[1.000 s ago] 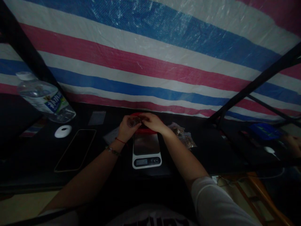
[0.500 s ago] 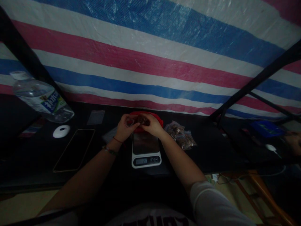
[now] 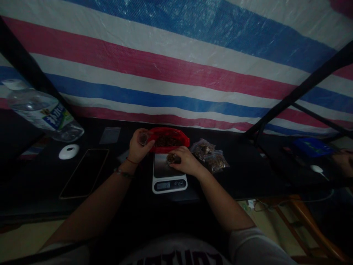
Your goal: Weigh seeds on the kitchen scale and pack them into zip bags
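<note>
My left hand (image 3: 140,146) is closed around a small clear cup (image 3: 143,138) at the left end of a red bag (image 3: 185,140), which lies open with dark brown bits in it. My right hand (image 3: 185,160) grips a small round cup (image 3: 171,158) full of brown bits, over the plate of a white kitchen scale (image 3: 156,186). I cannot tell whether this cup rests on the plate. The scale's display is lit. Right of the scale lie several clear zip bags (image 3: 216,161) filled with brown bits.
Left on the black table stand a large clear bottle (image 3: 41,110), a white mouse-like object (image 3: 68,151), a phone (image 3: 84,173) and a flat clear zip bag (image 3: 110,135). Striped sheeting (image 3: 165,81) hangs behind. At far right are a blue package (image 3: 311,147) and another person's hand (image 3: 343,162).
My hands have moved apart. The right hand has brought the filled cup down and nearer, over the scale plate. The left hand has shifted left, uncovering the red bag's contents.
</note>
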